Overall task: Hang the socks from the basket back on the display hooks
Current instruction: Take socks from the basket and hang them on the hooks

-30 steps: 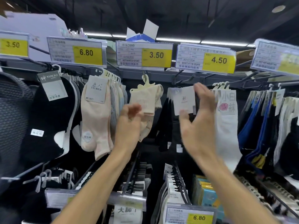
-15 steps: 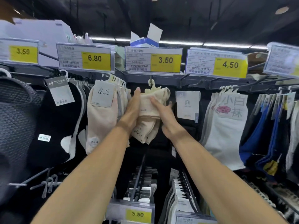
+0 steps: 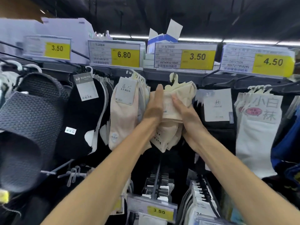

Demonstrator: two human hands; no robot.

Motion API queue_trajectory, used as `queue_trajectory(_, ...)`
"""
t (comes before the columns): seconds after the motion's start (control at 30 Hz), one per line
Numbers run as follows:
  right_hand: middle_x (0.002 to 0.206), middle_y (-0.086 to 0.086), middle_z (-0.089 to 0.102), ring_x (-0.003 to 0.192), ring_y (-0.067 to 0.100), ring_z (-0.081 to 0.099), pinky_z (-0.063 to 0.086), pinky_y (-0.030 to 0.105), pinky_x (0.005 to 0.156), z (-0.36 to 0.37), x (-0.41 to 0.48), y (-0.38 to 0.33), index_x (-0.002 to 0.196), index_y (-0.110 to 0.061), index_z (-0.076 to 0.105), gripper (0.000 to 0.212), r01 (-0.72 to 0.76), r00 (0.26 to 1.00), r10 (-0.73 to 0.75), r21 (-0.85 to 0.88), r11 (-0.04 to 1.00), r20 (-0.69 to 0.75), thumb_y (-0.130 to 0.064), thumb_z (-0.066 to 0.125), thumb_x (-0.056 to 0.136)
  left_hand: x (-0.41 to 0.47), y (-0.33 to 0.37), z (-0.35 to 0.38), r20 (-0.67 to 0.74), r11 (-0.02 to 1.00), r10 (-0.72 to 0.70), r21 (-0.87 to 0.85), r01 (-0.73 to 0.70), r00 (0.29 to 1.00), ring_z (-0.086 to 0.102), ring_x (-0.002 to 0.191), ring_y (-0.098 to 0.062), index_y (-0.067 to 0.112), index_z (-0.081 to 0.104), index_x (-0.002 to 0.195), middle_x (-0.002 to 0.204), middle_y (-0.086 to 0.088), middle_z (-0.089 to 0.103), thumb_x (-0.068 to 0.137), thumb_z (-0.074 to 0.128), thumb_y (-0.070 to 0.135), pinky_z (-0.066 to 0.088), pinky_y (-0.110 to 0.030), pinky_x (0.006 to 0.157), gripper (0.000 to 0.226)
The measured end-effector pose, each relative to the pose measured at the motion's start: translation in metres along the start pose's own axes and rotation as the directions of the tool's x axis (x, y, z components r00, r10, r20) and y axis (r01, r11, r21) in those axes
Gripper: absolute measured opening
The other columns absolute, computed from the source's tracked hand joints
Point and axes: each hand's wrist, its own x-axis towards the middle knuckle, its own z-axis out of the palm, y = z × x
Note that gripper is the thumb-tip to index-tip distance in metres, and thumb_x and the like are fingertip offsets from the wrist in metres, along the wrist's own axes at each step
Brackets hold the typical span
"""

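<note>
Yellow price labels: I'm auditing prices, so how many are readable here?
5: along the top, left 3.50, 6.80, middle 3.50, 4.50; below centre, lower 3.50. Others may be cut off.

Dark ceiling [image 3: 211,13], strip lights [image 3: 199,40]

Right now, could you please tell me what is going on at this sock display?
A person presses a bundle of cream ankle socks between both hands: the left hand lies flat on its left side, the right hand on its right. The bundle's pale plastic hanger appears to hang just under the yellow 3.50 price tag straight above, so it looks hung, or nearly so.
</note>
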Motion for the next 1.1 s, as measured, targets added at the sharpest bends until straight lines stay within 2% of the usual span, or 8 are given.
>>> queue_trajectory(0.13,0.113,-0.001,0.075,0.098,0.016,0.074,0.061,0.028,0.076,0.000,-0.019,-0.014,0.132,-0.025,0.053,0.049,0.036,0.999,-0.037,-0.058,0.998,-0.022,-0.045,0.067,0.090,-0.022,0.008,-0.007,-0.003,0.989,-0.002,0.150,0.003,1.000,0.058,0.123,-0.026,0.023,0.050,0.137,0.133,-0.005,0.061,0.088,0.026,0.075,0.039,-0.046,0.111,0.075)
queue_trajectory(0.37,0.109,-0.012,0.069,0.080,-0.004,0.072,0.057,0.017,0.062,0.001,-0.030,-0.014,0.143,-0.030,0.034,0.064,0.062,0.978,-0.098,-0.192,0.979,-0.185,-0.044,0.068,0.090,-0.041,-0.004,-0.015,0.065,0.977,0.103,0.180,-0.113,0.993,0.057,0.089,0.008,0.028,0.043,0.138,0.108,0.017,0.061,0.103,0.041,0.048,0.045,-0.012,0.073,0.040)
queue_trajectory(0.5,0.116,-0.051,0.047,0.097,-0.039,0.043,0.036,-0.009,0.078,0.010,-0.074,-0.021,0.156,-0.024,0.014,0.082,0.190,0.948,-0.285,-0.474,0.860,-0.139,-0.041,0.064,0.092,-0.071,-0.008,-0.030,0.078,0.962,0.201,0.171,-0.212,0.976,0.050,0.133,-0.008,0.021,0.033,0.151,0.148,0.006,0.050,0.103,0.049,0.035,0.041,-0.032,0.112,0.053)
queue_trajectory(0.6,0.160,-0.029,0.016,0.144,-0.014,0.013,0.019,0.000,0.107,0.024,-0.120,-0.021,0.157,-0.029,0.014,0.080,0.417,0.870,-0.492,-0.548,0.725,0.010,-0.041,0.057,0.091,-0.113,-0.011,-0.056,-0.005,0.871,0.462,0.192,-0.452,0.887,0.048,0.135,-0.003,0.023,0.049,0.142,0.141,0.015,0.056,0.100,0.052,0.034,0.041,-0.027,0.111,0.043)
queue_trajectory(0.7,0.159,-0.023,0.025,0.148,0.002,0.023,0.028,0.018,0.115,0.044,-0.127,-0.018,0.154,-0.037,0.022,0.071,0.453,0.887,-0.436,-0.461,0.763,0.151,-0.041,0.054,0.091,-0.118,-0.011,-0.084,-0.158,0.778,0.618,0.268,-0.569,0.770,0.054,0.129,-0.009,0.025,0.056,0.129,0.130,0.015,0.061,0.101,0.049,0.024,0.042,-0.021,0.105,0.030)
queue_trajectory(0.8,0.150,-0.041,0.024,0.141,-0.015,0.022,0.028,0.015,0.113,0.070,-0.105,-0.008,0.152,-0.040,0.021,0.068,0.285,0.958,-0.235,-0.433,0.855,0.166,-0.042,0.055,0.093,-0.093,-0.005,-0.101,-0.248,0.870,0.483,0.243,-0.429,0.840,0.050,0.124,0.008,0.024,0.050,0.133,0.130,0.019,0.055,0.100,0.046,0.026,0.040,-0.010,0.099,0.033)
queue_trajectory(0.9,0.162,-0.012,0.021,0.149,0.004,0.018,0.023,0.036,0.123,0.096,-0.068,0.012,0.156,-0.025,0.015,0.075,0.206,0.978,-0.160,-0.520,0.829,0.133,-0.038,0.058,0.095,-0.058,-0.012,-0.114,-0.209,0.923,0.342,0.258,-0.285,0.916,0.048,0.130,-0.003,0.020,0.039,0.147,0.143,0.008,0.051,0.096,0.041,0.042,0.039,-0.023,0.108,0.055)
queue_trajectory(1.1,0.148,-0.001,0.035,0.138,0.020,0.040,0.034,0.035,0.113,0.115,0.017,0.024,0.155,-0.019,0.013,0.098,-0.080,0.987,0.012,-0.433,0.898,-0.158,-0.051,0.070,0.082,0.010,-0.021,-0.122,-0.067,0.999,0.017,0.039,-0.015,0.998,0.052,0.134,-0.023,0.022,0.047,0.146,0.144,-0.005,0.057,0.102,0.033,0.055,0.040,-0.045,0.114,0.058)
